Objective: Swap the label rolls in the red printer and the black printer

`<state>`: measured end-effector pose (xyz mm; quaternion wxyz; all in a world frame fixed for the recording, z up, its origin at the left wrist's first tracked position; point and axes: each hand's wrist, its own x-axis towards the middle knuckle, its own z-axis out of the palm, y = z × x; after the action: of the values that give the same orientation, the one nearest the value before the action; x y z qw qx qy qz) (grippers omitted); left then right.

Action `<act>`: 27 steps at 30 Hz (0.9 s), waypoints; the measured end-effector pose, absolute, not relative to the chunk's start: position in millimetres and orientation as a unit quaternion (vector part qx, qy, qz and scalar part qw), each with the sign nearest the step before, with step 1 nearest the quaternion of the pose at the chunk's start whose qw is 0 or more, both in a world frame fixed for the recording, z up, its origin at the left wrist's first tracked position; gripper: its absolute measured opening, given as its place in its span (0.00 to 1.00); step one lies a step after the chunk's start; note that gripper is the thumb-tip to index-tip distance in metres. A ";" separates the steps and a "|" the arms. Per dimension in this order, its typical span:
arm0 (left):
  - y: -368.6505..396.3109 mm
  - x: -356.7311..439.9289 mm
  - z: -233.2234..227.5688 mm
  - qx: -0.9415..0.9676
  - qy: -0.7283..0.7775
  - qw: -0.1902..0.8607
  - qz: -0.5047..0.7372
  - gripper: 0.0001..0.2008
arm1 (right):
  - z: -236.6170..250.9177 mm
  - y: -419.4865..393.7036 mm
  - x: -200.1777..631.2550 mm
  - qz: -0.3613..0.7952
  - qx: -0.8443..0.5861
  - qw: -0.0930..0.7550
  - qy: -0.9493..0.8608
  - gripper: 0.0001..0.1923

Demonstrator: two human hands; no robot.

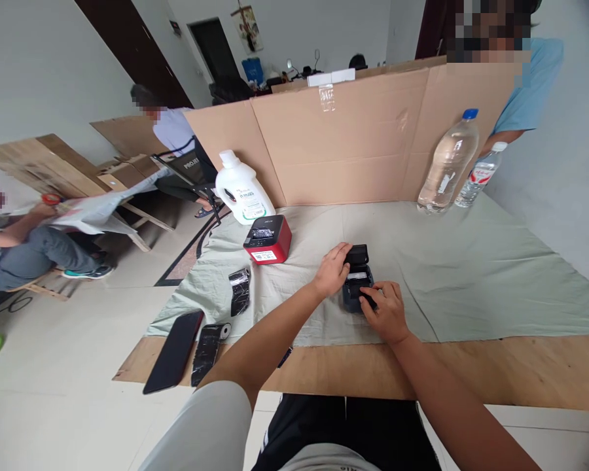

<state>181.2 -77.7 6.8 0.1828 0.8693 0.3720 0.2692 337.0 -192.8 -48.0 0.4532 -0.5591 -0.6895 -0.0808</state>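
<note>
We see the small black box-shaped device (353,302), its lid (358,254) raised, on the pale green cloth (451,281). Our left hand (332,269) touches the lid's left edge; our right hand (387,311), fingers bent, touches the device's near right part. We cannot tell whether either pinches.

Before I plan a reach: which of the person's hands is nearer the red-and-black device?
Left. The left hand is right of the red-and-black device, by the raised lid; the right hand is farther right and lower in view, at the dark device.
</note>
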 end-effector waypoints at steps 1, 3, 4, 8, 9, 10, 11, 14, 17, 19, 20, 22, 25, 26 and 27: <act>-84.9 180.6 4.2 0.870 0.368 0.169 0.282 0.24 | -48.1 -193.1 337.0 -0.081 -0.560 0.451 -0.690 0.10; -101.7 178.6 -2.3 0.873 0.359 0.146 0.297 0.23 | -48.4 -193.5 336.6 -0.079 -0.562 0.448 -0.691 0.10; -110.1 177.6 -6.5 0.875 0.354 0.141 0.298 0.22 | -48.5 -193.7 336.3 -0.078 -0.563 0.446 -0.691 0.10; -134.2 177.3 -28.2 0.876 0.351 0.141 0.298 0.22 | -48.8 -193.5 336.2 -0.072 -0.572 0.443 -0.686 0.10; -137.2 178.1 -33.9 0.872 0.355 0.141 0.306 0.22 | -49.0 -193.1 336.6 -0.070 -0.575 0.444 -0.684 0.11; -139.4 179.2 -39.1 0.867 0.357 0.142 0.318 0.22 | -49.2 -192.5 337.1 -0.068 -0.577 0.446 -0.681 0.12; -140.8 180.4 -43.6 0.861 0.359 0.142 0.331 0.22 | -49.6 -191.9 337.7 -0.066 -0.578 0.448 -0.678 0.15; -144.0 183.1 -51.8 0.847 0.357 0.139 0.368 0.22 | -51.1 -190.3 339.1 -0.062 -0.582 0.434 -0.684 0.24; -147.8 183.2 -53.2 0.834 0.380 0.134 0.377 0.22 | -52.0 -190.6 338.5 -0.068 -0.600 0.397 -0.691 0.26; -150.4 182.4 -52.6 0.822 0.413 0.136 0.368 0.23 | -51.6 -191.9 337.1 -0.076 -0.617 0.376 -0.687 0.25; -151.4 181.9 -52.5 0.817 0.427 0.139 0.362 0.24 | -51.2 -192.6 336.2 -0.080 -0.624 0.367 -0.685 0.25; -152.7 181.4 -52.9 0.811 0.445 0.142 0.353 0.25 | -50.4 -193.6 334.6 -0.088 -0.635 0.348 -0.684 0.25; -153.1 181.9 -55.1 0.813 0.451 0.126 0.346 0.25 | -49.7 -193.3 333.5 -0.101 -0.642 0.322 -0.689 0.24; -153.1 182.4 -56.0 0.815 0.451 0.116 0.343 0.25 | -49.7 -192.9 333.7 -0.104 -0.641 0.315 -0.693 0.24; -153.1 182.9 -56.8 0.818 0.451 0.107 0.342 0.24 | -49.8 -192.6 334.2 -0.106 -0.639 0.310 -0.696 0.23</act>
<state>182.9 -153.1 -56.8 0.1073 0.8177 0.4507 0.3417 334.2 -192.6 -49.8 0.3097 -0.6391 -0.6960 -0.1055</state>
